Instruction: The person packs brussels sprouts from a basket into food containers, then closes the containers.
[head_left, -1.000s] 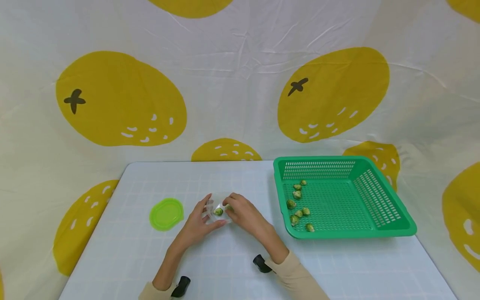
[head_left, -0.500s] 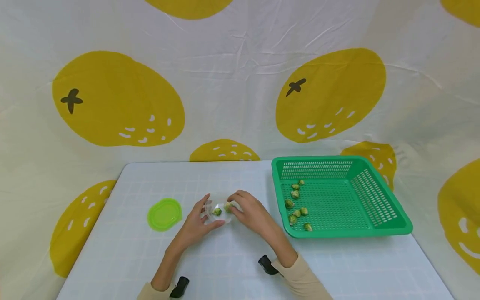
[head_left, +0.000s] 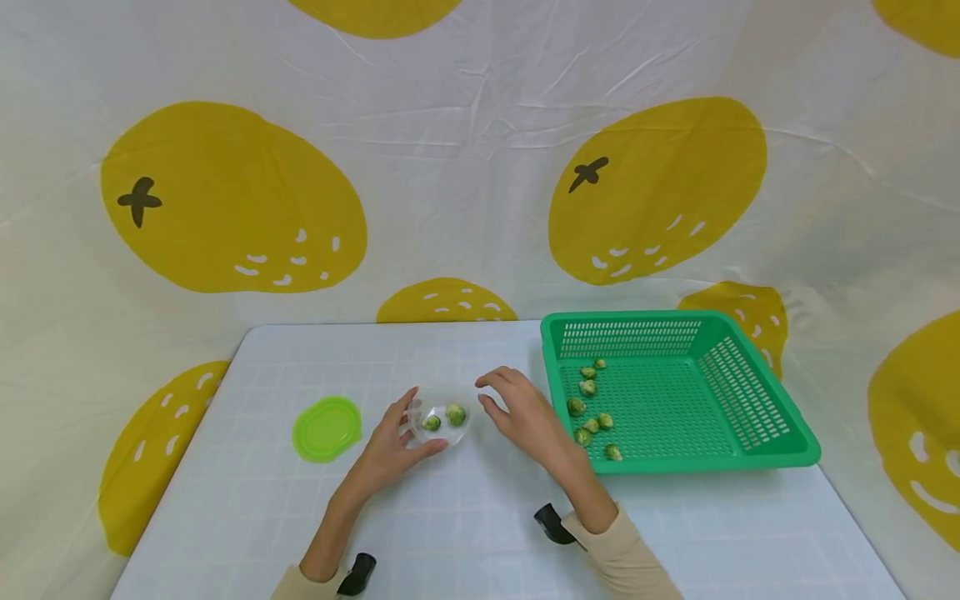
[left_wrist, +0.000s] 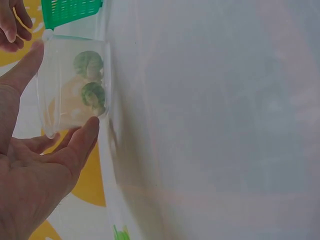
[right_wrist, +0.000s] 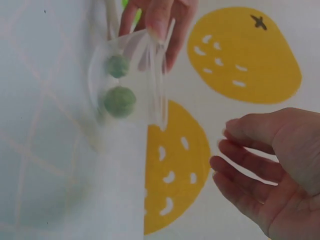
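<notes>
My left hand [head_left: 388, 450] grips a small clear plastic container [left_wrist: 65, 60], thumb on one side and fingers on the other. Two Brussels sprouts lie inside: a smaller one [head_left: 431, 423] at the left and a bigger, paler one [head_left: 456, 414] at the right. The container stands upright on the table with its top uncovered. Just right of it, my right hand [head_left: 525, 417] is raised and holds nothing, its fingers loosely bent and apart from the thumb. In the right wrist view the right palm [right_wrist: 295, 170] is bare.
A green plastic basket [head_left: 780, 457] stands at the right of the table, with several Brussels sprouts [head_left: 576, 407] along its left side. Left of my left hand lies a bright green lid [head_left: 327, 429]. A fruit-print cloth [head_left: 450, 208] hangs behind the table.
My right hand has let go of the bigger Brussels sprout inside the container and moved up and right, out of it. My left hand keeps its grip on the container.
</notes>
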